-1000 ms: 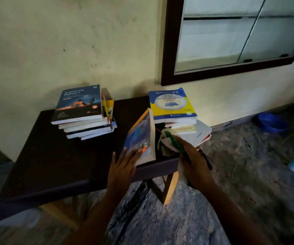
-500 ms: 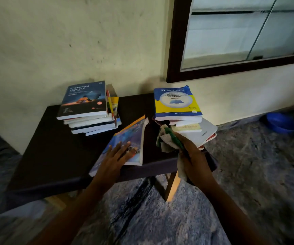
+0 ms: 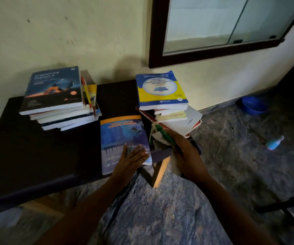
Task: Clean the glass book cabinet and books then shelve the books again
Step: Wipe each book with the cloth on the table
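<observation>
We see a dark table (image 3: 36, 156) standing against a pale wall (image 3: 72, 32), and on its near right part a blue book (image 3: 123, 137) lies flat, cover up, its lower edge reaching the table's front edge. Our left hand (image 3: 130, 160) rests on the lower half of that cover, palm down, its fingers (image 3: 137, 151) straight and slightly spread, pressing the book rather than gripping it. Just beside the book, to its right, our right hand (image 3: 186, 154) holds a bunched cloth (image 3: 157, 137), white with green stripes; its fingers (image 3: 175, 139) are curled round the fabric, and a loose end hangs below the hand past the table edge.

Two piles stand further back. The left stack (image 3: 57, 103) is topped by a dark volume on engineering physics, with a few thin books propped against its right side. The right stack (image 3: 162, 91), at the table's right corner, carries a blue-and-yellow mathematics book on top, and its lower books jut out over the edge. Above the right stack, the glass cabinet (image 3: 204, 23) is set in the wall, dark-framed, with sliding panes. On the stone floor (image 3: 231, 165) to the right lie a blue bowl (image 3: 254, 106) near the wall and a pale blue bottle (image 3: 274, 143) on its side
</observation>
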Demonstrator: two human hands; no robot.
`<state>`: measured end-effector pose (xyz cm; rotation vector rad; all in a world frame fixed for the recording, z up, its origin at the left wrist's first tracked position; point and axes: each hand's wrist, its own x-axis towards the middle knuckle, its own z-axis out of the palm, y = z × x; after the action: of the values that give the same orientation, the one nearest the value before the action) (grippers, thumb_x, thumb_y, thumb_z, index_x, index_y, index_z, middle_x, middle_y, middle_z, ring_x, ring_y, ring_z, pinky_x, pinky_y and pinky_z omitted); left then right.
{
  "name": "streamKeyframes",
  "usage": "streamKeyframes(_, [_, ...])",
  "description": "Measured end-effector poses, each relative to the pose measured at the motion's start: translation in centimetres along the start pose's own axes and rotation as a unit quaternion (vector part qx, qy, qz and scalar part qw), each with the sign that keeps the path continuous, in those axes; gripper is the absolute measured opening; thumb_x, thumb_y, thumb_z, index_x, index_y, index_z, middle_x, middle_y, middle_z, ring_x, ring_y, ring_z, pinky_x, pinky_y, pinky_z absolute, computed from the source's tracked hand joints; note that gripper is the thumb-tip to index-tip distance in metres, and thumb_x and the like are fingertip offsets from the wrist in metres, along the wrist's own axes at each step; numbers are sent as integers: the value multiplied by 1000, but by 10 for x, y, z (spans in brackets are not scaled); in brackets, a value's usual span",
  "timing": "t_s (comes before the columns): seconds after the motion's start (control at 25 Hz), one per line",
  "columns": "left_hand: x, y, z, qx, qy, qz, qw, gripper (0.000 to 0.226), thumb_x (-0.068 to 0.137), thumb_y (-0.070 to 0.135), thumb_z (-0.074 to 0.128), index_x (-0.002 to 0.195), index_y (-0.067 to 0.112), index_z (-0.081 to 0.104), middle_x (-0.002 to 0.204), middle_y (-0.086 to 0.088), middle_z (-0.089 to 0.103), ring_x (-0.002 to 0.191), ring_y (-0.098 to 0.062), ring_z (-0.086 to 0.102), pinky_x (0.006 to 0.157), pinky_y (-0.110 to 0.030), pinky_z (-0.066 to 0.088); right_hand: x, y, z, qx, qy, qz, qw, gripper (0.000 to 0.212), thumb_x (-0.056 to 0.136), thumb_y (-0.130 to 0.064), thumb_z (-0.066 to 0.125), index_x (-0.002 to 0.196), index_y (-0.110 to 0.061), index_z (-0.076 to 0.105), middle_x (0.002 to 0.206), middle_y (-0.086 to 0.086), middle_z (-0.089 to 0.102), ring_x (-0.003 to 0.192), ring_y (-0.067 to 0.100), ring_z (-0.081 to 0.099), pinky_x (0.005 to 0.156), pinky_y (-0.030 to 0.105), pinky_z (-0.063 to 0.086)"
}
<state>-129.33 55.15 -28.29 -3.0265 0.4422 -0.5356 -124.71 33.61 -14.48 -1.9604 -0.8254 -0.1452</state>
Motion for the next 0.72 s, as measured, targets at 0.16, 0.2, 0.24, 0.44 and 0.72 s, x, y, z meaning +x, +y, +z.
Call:
streamKeyframes(0.16, [20,-5,12,18,-7,55,998,57,70,9,50,125,23,45,129,0,54,125,-24,40,92,-67,39,-3,9,3,-26,-9,25,999,44,87,-4,43,128,-20,43,119,8,55,106,-7,41,88,-5,27])
streamKeyframes(0.2, [27,-9,8,20,-64,38,997,61,67,11,59,125,24,48,127,-1,57,123,-28,43,85,-67,44,-3,12,4,-24,-10,26,999,41,89,-8,42,129,-19,45,113,14,59,101,-3,46,86,-3,30])
streamKeyframes(0.24, [35,-14,7,18,-102,26,994,68,60,16,73,124,24,54,126,-4,59,119,-33,50,79,-66,47,-3,14,5,-27,-13,27,999,40,90,-12,41,129,-18,46,110,16,60,98,0,48,85,-2,31])
streamKeyframes(0.44, [47,-24,-13,-172,-157,-66,970,61,83,33,67,139,23,44,150,-14,32,140,-33,26,109,-58,24,8,6,17,-19,-2,3,1000,41,88,-8,43,127,-20,44,125,5,50,114,-8,38,95,-2,25])
streamKeyframes(0.72, [-92,-6,-106,-653,133,-626,404,21,97,17,46,115,16,55,113,-5,58,89,-19,57,72,-29,44,25,-14,63,55,-78,-24,995,47,86,2,43,126,-24,45,117,3,53,108,-4,46,95,0,29])
